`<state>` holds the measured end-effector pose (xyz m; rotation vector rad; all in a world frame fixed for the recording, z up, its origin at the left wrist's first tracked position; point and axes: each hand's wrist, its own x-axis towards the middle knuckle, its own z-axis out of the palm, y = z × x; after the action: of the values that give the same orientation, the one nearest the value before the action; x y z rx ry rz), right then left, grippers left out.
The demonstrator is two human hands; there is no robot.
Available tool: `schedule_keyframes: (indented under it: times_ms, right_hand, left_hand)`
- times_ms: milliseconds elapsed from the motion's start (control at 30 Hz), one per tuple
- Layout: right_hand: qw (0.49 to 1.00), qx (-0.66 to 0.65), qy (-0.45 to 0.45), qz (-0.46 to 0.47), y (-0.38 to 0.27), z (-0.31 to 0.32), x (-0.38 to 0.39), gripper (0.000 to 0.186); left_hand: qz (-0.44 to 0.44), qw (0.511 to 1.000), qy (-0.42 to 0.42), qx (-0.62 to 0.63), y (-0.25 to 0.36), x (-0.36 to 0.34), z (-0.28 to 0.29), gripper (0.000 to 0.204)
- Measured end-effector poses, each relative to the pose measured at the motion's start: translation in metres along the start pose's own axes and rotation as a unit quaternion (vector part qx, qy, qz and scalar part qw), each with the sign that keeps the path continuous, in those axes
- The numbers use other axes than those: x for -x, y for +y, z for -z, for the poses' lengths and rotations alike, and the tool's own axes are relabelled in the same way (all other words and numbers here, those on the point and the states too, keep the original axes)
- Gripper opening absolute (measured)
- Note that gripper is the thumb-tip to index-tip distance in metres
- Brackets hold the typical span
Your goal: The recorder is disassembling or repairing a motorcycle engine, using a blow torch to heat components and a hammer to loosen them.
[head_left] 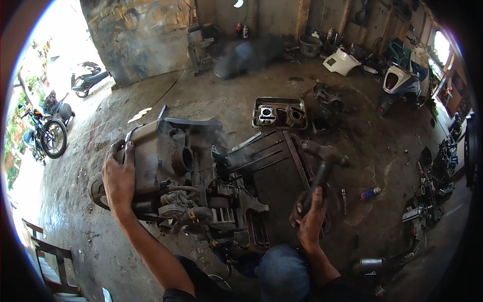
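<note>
My left hand (119, 176) lies with its fingers stretched over the smooth dark cover (148, 156) on the left of a grimy engine (188, 211). Out of that engine's right side stick several long thin studs (259, 163), above a dark metal stand (276, 189). To the right of the stand, my right hand (313, 214) is closed round the handle of a hammer (324, 163). The hammer is raised, its head pointing away from me. Between cover and studs, a round dark collar (182, 160) shows on the machine.
Beyond the stand, a metal tray (278, 99) holds engine parts. A socket tool (343, 201) and a blue spray can (370, 193) lie at right. Loose parts (427, 194) crowd the right side. Motorbikes (48, 131) stand outside at left. My knee (283, 274) is close below.
</note>
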<state>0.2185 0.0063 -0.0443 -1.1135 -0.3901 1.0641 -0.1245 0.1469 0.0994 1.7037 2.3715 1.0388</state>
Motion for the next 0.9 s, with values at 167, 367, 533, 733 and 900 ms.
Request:
schedule_keyframes:
  times_ms: [167, 367, 533, 733, 900]
  right_hand:
    - [0.997, 0.067, -0.029, -0.004, -0.019, -0.038, 0.005, 0.037]
    - [0.995, 0.055, -0.048, -0.065, -0.005, -0.040, 0.003, 0.043]
    - [0.984, 0.120, -0.075, -0.107, -0.005, -0.051, 0.005, 0.065]
    - [0.979, 0.152, -0.087, -0.101, 0.004, -0.041, -0.010, 0.086]
    - [0.988, 0.081, -0.062, -0.113, -0.003, -0.043, -0.005, 0.086]
  left_hand:
    - [0.005, 1.000, 0.008, -0.003, -0.003, 0.001, 0.003, 0.055]
    - [-0.020, 1.000, 0.011, 0.003, -0.003, -0.002, -0.004, 0.057]
    - [-0.026, 0.999, 0.031, -0.008, -0.008, -0.002, 0.000, 0.055]
    - [0.002, 1.000, 0.008, -0.030, 0.010, 0.004, 0.004, 0.055]
    - [-0.010, 1.000, 0.014, -0.003, -0.005, -0.001, -0.001, 0.057]
